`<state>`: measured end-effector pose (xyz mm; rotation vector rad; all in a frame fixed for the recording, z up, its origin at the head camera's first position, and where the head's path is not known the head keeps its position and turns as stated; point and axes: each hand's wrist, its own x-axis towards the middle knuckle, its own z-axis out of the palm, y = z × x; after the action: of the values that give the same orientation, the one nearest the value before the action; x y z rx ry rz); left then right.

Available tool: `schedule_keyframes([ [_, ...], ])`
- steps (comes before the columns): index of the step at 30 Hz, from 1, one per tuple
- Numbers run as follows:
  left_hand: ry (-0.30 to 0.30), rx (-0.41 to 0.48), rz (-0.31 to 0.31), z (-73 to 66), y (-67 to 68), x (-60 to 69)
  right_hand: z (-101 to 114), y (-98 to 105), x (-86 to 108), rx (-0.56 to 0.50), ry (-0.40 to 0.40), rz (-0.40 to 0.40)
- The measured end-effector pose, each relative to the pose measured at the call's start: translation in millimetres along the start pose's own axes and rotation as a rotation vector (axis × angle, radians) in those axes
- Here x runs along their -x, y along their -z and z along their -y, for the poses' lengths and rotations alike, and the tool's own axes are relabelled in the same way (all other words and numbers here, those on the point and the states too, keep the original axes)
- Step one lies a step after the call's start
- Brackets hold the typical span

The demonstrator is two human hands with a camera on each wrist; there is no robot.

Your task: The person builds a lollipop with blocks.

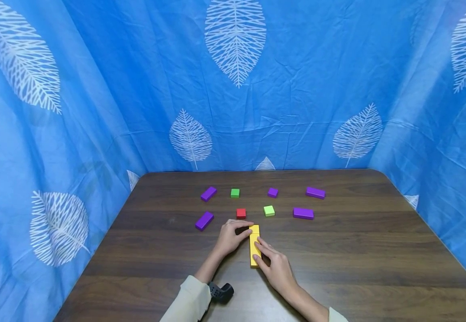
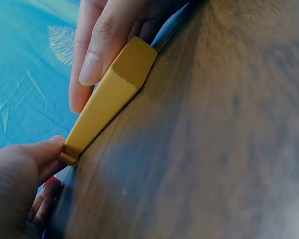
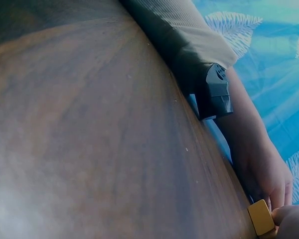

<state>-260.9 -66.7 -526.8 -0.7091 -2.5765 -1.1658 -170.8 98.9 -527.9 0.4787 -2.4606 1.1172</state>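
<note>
Low in the middle of the frame, my left hand point(image 1: 228, 237) pinches the small yellow block point(image 1: 255, 228) between thumb and forefinger, while my right hand point(image 1: 278, 269) is loosely spread, fingertips resting on the long yellow block point(image 1: 253, 247) from its right side. I take it this steadies both in one line. They lie end to end on the table point(image 1: 156, 250), long axis running nearly straight up the frame, small block toward the red block point(image 1: 241, 213); whether their seam is tight, I can't quite tell.
</note>
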Motion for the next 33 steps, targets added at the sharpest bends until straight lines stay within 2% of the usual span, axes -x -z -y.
schedule_keyframes([
  [10, -0.008, 0.002, 0.013, -1.1, -0.2, 2.9, -1.1, 0.5, 1.8, 0.014, 0.001, 0.004],
  [16, 0.015, 0.006, 0.021, -1.1, 0.5, 1.9, 0.7, 0.4, 0.8, 0.015, 0.015, -0.012],
  [23, -0.004, -0.005, 0.011, -0.5, 0.8, 1.6, 0.2, -0.3, 0.3, 0.006, 0.022, -0.02],
  [33, 0.027, -0.005, 0.021, -2.2, 1.4, 1.4, -3.1, -0.2, -0.6, 0.001, 0.025, -0.016],
])
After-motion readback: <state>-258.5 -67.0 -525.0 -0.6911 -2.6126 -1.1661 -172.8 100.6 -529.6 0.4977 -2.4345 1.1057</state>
